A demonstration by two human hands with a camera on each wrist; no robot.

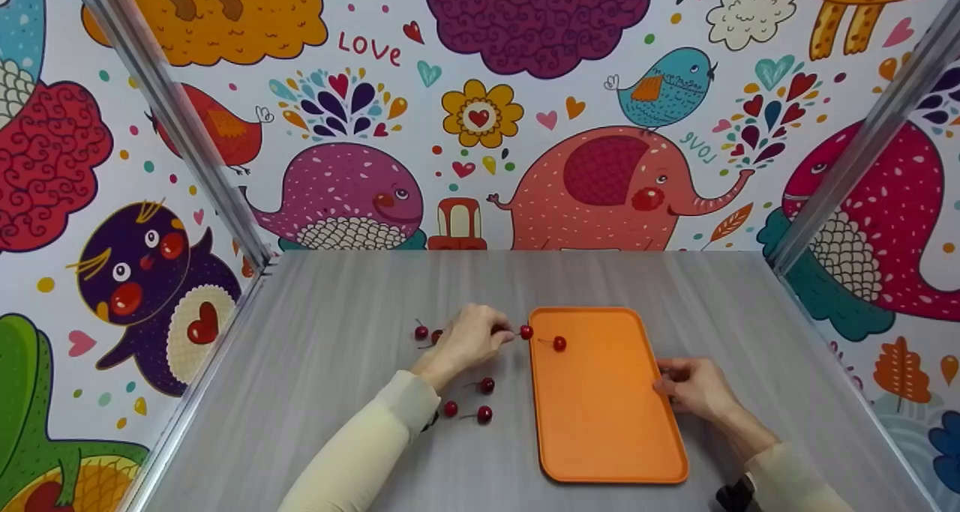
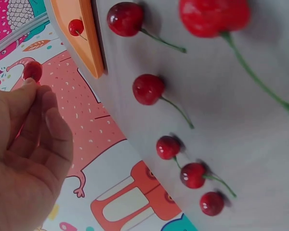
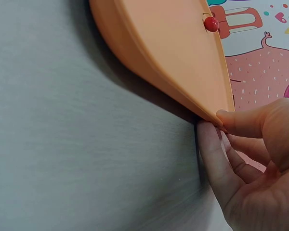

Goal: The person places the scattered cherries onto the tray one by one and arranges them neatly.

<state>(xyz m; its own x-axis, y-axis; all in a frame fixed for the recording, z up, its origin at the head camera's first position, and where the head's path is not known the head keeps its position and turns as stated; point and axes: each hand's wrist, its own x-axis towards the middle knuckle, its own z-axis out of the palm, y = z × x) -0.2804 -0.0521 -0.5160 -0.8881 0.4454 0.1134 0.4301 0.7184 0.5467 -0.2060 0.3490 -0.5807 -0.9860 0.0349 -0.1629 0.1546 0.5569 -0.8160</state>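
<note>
My left hand [image 1: 471, 339] pinches the stem of a red cherry [image 1: 526, 332] between thumb and fingertips, and the fruit hangs by the tray's left rim in the head view. Another cherry [image 1: 559, 343] lies inside the orange tray [image 1: 607, 414], near its far end. At the tray's right edge, my right hand [image 1: 701, 390] grips the rim; in the right wrist view its thumb sits on top and its fingers below. Several loose cherries lie left of the tray, including one cherry [image 1: 487, 385] and another cherry [image 1: 485, 414]. My left hand partly covers a further cherry [image 1: 436, 336].
The grey wood-grain table [image 1: 300, 422] reaches back to a wall [image 1: 480, 175] printed with cartoon animals. Metal posts stand at both back corners, including the left post [image 1: 187, 130]. More patterned panels flank the table.
</note>
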